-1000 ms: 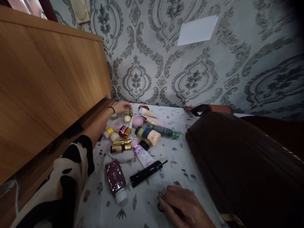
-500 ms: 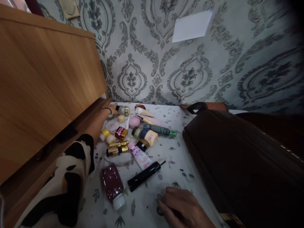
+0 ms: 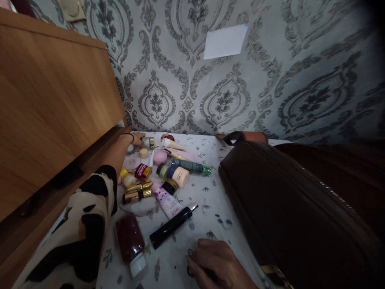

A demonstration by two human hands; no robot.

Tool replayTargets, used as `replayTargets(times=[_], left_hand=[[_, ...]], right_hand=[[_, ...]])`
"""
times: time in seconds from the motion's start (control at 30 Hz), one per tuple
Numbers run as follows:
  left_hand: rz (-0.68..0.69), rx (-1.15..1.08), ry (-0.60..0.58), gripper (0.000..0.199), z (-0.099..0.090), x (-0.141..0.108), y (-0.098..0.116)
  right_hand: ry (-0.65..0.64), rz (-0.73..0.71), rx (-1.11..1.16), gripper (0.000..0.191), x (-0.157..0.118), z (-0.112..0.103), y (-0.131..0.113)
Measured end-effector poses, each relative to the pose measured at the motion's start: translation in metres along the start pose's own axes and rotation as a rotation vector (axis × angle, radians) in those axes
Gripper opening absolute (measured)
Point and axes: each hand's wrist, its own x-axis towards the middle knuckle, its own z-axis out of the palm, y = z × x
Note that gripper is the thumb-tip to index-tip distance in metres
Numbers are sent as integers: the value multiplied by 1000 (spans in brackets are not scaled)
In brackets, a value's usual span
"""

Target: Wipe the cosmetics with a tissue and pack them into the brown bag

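Note:
My left hand (image 3: 138, 139) reaches to the far left of the table, right beside a clear jar with a gold lid (image 3: 148, 142). Its fingers are mostly hidden, so their grip does not show. In front my right hand (image 3: 213, 263) rests closed on the cloth, with a small dark curved shape at its fingertips that I cannot make out. Near it lie a black tube with a silver tip (image 3: 174, 225) and a dark red bottle with a white cap (image 3: 130, 240). A purple-and-white tube (image 3: 166, 200), gold lipstick-like tubes (image 3: 137, 192) and a red jar (image 3: 142, 171) lie beyond.
A dark brown leather bag (image 3: 279, 208) fills the right side. On the left stands a wooden cabinet (image 3: 57, 92). Patterned wallpaper (image 3: 156, 102) closes off the back. Among the cosmetics are a green tube (image 3: 191, 165), a beige bottle with a blue cap (image 3: 179, 176) and a brush (image 3: 174, 154).
The view has turned slightly right, so the scene sits further left. Both hands keep about the same places on the table, and the cosmetics lie as before.

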Motion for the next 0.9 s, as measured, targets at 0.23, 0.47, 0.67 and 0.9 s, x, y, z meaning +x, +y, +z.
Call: replayTargets(times=[0.23, 0.47, 0.67, 0.9], left_hand=[[-152, 77, -8, 63, -9, -24, 13], [-278, 66, 323, 77, -34, -85, 39], [-26, -199, 696, 64, -53, -146, 87], [448, -394, 533, 60, -31, -263, 212]], right_hand=[[-10, 10, 20, 37, 1, -3, -2], [-59, -46, 47, 39, 11, -3, -3], [-25, 31, 196, 45, 11, -7, -4], [135, 486, 985, 44, 18, -7, -9]])
